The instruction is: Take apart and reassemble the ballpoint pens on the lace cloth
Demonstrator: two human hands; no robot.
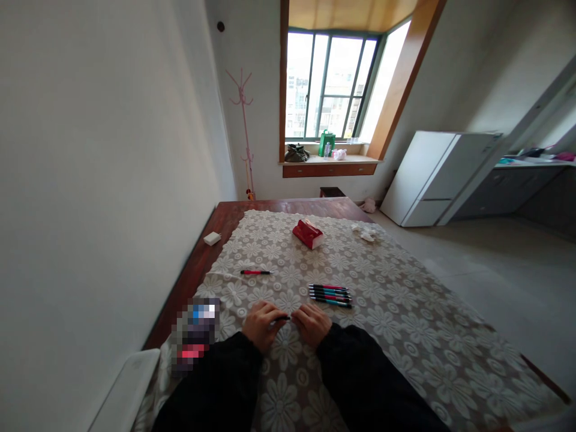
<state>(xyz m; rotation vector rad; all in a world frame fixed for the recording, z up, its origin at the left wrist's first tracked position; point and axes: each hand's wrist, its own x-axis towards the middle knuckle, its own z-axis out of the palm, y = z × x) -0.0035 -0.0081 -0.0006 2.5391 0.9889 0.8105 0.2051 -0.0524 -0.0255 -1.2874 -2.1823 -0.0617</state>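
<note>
Low over the tablecloth, my left hand [263,325] is closed around a pen [282,318], with a short dark length of it showing past the fingers. My right hand [311,324] meets it from the other side, its fingers pinched at the pen's end. Whether a small part sits in that pinch is too small to tell. Just beyond my right hand lies a row of several pens [330,295], red-and-black and teal-and-black, side by side. A single red and black pen [256,272] rests farther out, beyond my left hand.
A patterned tablecloth [387,324] covers most of the wooden table [189,279]. On it are a red tissue pack [308,234], crumpled white tissue [366,233] and a blurred-out object [197,333] left of my arm. A small white box [212,239] lies near the wall-side edge.
</note>
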